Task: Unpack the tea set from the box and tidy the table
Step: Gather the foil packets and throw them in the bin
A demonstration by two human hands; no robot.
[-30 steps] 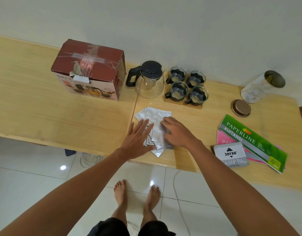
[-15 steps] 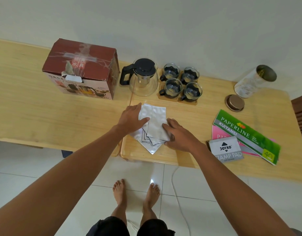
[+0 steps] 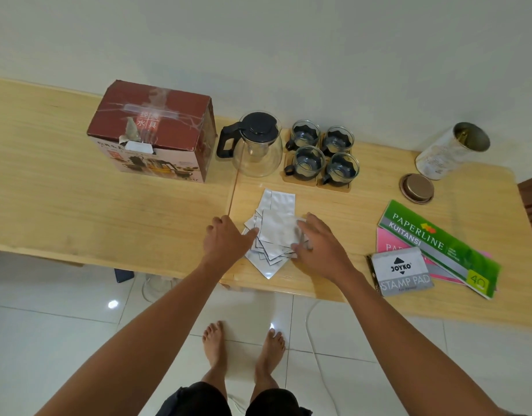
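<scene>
A loose pile of silver packets lies at the centre of the frame, close to the near edge of the bench. Bare bench stretches away to the left of the pile. The left hand rests at the pile's left side, thumb touching the packets, fingers loosely bent. The right hand presses flat on the pile's right side, fingers straight and spread. Behind, toward the wall, stand the box, the teapot just right of it, and four cups on wooden coasters.
</scene>
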